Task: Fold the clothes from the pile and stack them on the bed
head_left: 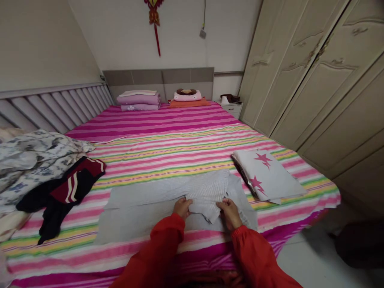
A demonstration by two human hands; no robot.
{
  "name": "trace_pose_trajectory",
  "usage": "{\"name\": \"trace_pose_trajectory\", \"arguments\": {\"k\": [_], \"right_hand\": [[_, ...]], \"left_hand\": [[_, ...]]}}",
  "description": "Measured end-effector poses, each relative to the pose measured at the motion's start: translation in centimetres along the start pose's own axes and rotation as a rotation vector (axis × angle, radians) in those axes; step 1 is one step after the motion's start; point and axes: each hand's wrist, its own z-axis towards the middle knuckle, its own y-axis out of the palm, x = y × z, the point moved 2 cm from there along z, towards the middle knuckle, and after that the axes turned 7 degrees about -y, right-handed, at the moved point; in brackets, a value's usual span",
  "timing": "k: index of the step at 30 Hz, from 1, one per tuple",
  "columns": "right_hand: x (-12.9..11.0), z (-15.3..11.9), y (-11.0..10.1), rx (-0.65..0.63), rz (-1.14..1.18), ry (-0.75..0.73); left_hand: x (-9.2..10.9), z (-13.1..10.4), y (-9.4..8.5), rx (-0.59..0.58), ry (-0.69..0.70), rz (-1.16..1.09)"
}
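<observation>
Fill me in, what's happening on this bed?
A person in red sleeves pinches pale grey cloth between the left hand and right hand. Grey fabric lies spread around it on the striped bed. A flat grey bundle with pink stars sits to the right; dark clothes lie left.

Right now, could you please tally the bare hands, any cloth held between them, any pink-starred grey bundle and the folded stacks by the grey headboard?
Left bare hand and right bare hand: 2
Finely striped pale grey cloth: 1
Flat pink-starred grey bundle: 1
Mostly lilac folded stack and pink-and-orange folded stack: 2
Total: 6
</observation>
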Motion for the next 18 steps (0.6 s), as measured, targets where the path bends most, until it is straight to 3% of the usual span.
{"name": "trace_pose_trajectory", "arguments": {"k": [4,7,13,15,18], "right_hand": [[0.1,-0.4,0.1,-0.111,-0.041,0.021],[0.7,-0.1,-0.9,-0.203,-0.226,-0.055],[-0.2,0.0,-3.0,-0.111,-0.860,-0.571],[-1.4,-0.5,-2.1,-0.132,-0.946,-0.772],[-2.6,-1.3,0.7,-0.318,-0.984,-1.019]], "left_hand": [[-0.6,-0.2,0.3,-0.002,-0.023,0.069],[-1.3,-0.2,0.0,0.007,-0.064,0.131],[-2.3,-1.0,-2.1,0.000,-0.098,0.171],[-2.1,-1.4,-3.3,0.009,-0.083,0.128],[-0.9,-1.7,-5.7,0.075,-0.023,-0.005]]}}
